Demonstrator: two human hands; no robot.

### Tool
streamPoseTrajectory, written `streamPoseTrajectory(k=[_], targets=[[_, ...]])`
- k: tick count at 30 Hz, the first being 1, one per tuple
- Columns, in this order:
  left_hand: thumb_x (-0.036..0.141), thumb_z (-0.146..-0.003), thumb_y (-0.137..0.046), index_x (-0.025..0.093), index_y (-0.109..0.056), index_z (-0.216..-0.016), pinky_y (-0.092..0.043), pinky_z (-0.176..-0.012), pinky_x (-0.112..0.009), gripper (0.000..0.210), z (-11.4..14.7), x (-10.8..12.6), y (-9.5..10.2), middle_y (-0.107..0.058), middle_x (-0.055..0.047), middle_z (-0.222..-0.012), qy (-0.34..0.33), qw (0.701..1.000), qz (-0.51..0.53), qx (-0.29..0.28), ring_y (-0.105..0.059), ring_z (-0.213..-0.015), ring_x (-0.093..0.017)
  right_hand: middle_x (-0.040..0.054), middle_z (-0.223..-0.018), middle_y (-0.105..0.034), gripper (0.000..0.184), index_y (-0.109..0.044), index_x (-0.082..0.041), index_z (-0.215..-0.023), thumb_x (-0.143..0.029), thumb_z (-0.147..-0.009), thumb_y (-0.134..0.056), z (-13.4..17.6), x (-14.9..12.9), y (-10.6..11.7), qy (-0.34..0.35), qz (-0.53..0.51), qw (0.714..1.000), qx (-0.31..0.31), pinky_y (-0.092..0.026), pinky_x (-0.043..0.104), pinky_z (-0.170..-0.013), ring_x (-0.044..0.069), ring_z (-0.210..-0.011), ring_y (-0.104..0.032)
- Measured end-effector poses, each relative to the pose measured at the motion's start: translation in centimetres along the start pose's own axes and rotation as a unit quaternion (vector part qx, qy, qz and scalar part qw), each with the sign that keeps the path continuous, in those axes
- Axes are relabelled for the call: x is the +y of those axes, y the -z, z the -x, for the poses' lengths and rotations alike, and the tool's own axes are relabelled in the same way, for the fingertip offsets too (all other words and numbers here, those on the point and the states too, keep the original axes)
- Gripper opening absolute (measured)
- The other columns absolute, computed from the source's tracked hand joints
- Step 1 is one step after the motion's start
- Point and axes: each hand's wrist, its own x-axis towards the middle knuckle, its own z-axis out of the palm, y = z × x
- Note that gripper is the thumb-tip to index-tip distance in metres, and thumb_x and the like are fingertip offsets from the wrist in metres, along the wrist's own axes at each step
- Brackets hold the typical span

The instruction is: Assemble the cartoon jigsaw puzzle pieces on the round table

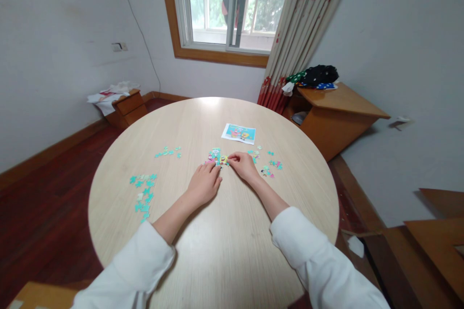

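Note:
A partly joined jigsaw puzzle with teal, pink and yellow parts lies mid-table. My left hand rests over its lower left part, fingers stretched out and lying on the pieces, covering some of them. At the puzzle's right edge my right hand is closed in a pinch on a puzzle piece with yellow on it. How much of that piece the fingertips hide, I cannot tell. Just behind the hands lies a printed picture sheet showing cartoon figures on teal.
Loose teal puzzle pieces lie at the left of the round table, with another small group farther back. More mixed loose pieces lie right of my right hand. A wooden cabinet stands beyond the table's right rim.

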Motion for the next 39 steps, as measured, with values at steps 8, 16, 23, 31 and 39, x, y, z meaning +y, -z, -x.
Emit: streamPoseTrajectory(k=[8,16,23,31,39], targets=[[0.026,-0.088,-0.043,0.015,-0.053,-0.119,-0.037,-0.101,-0.044,0.034,0.0,0.2,0.4,-0.054,-0.014,-0.125,0.005,1.000,0.013,-0.014,-0.048,-0.117,-0.027,0.0039,-0.070,-0.071,0.010,-0.071,-0.017,-0.075,-0.019,-0.069,-0.063,-0.1,-0.8,0.1,-0.019,0.089,0.996,-0.008,-0.046,0.024,-0.064,0.015,-0.066,-0.064],[0.026,-0.088,-0.044,0.017,-0.053,-0.118,-0.036,-0.102,-0.044,0.033,0.0,0.2,0.4,-0.053,-0.014,-0.126,0.007,1.000,0.015,-0.013,-0.048,-0.118,-0.026,0.0043,-0.070,-0.072,0.010,-0.070,-0.015,-0.075,-0.018,-0.069,-0.064,-0.2,-1.5,0.2,-0.040,0.113,0.993,-0.012,-0.044,0.022,-0.062,0.015,-0.068,-0.065],[0.025,-0.088,-0.045,0.015,-0.053,-0.118,-0.037,-0.101,-0.044,0.033,0.0,0.3,0.6,-0.053,-0.014,-0.125,0.007,1.000,0.008,-0.019,-0.048,-0.118,-0.027,0.0037,-0.070,-0.071,0.010,-0.070,-0.016,-0.076,-0.020,-0.069,-0.064,-0.1,-2.1,0.4,-0.053,0.130,0.990,-0.013,-0.044,0.022,-0.062,0.014,-0.068,-0.064],[0.025,-0.088,-0.044,0.015,-0.052,-0.119,-0.036,-0.102,-0.044,0.034,0.0,0.2,0.4,-0.052,-0.014,-0.127,0.004,1.000,-0.001,-0.021,-0.048,-0.118,-0.027,0.0029,-0.070,-0.071,0.009,-0.070,-0.017,-0.075,-0.019,-0.070,-0.063,0.2,-2.6,0.4,-0.058,0.144,0.988,-0.009,-0.043,0.022,-0.062,0.014,-0.068,-0.063],[0.025,-0.087,-0.045,0.015,-0.052,-0.119,-0.037,-0.101,-0.045,0.034,0.0,0.1,0.3,-0.052,-0.015,-0.127,0.002,1.000,0.010,-0.015,-0.048,-0.118,-0.027,0.0021,-0.072,-0.070,0.011,-0.070,-0.018,-0.077,-0.018,-0.072,-0.060,0.4,-2.9,0.4,-0.049,0.182,0.982,-0.013,-0.041,0.022,-0.061,0.013,-0.067,-0.061]])
